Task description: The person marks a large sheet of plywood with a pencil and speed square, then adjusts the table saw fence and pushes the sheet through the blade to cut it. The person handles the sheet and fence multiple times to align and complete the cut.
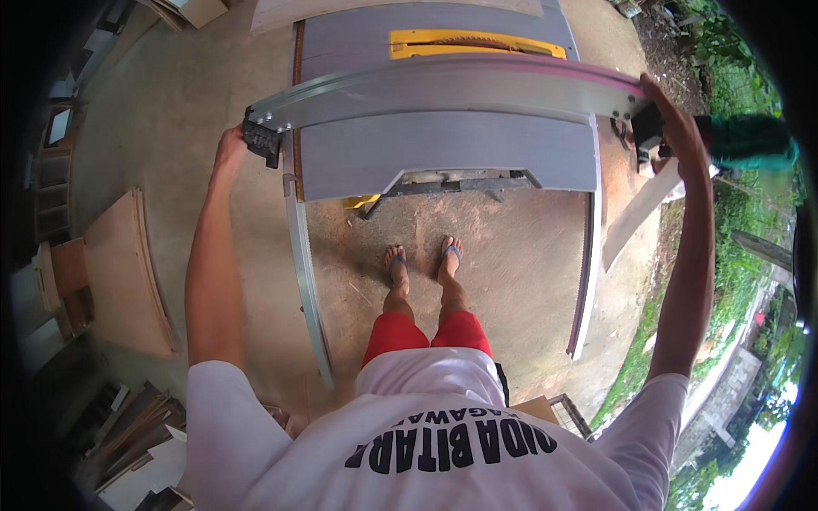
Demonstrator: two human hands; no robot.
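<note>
A long silver metal rip fence [452,89] spans the grey table saw top [443,153] from side to side, on my side of the blade. My left hand [232,146] is closed on the black end bracket [262,140] at its left end. At its right end, my right hand [675,128] grips the fence beside another black end piece [649,128], with its fingers partly hidden. I cannot tell whether the fence rests on the rails or is lifted slightly. Beyond it, the toothed saw blade [477,41] shows in a yellow throat plate [409,44].
A left rail [308,289] and a right rail [584,298] stick out toward me, either side of my feet [426,257]. Wooden panels [132,272] lie on the left and scrap boards [141,434] at lower left. A blurred green shape [754,142] is beyond my right arm, near grass.
</note>
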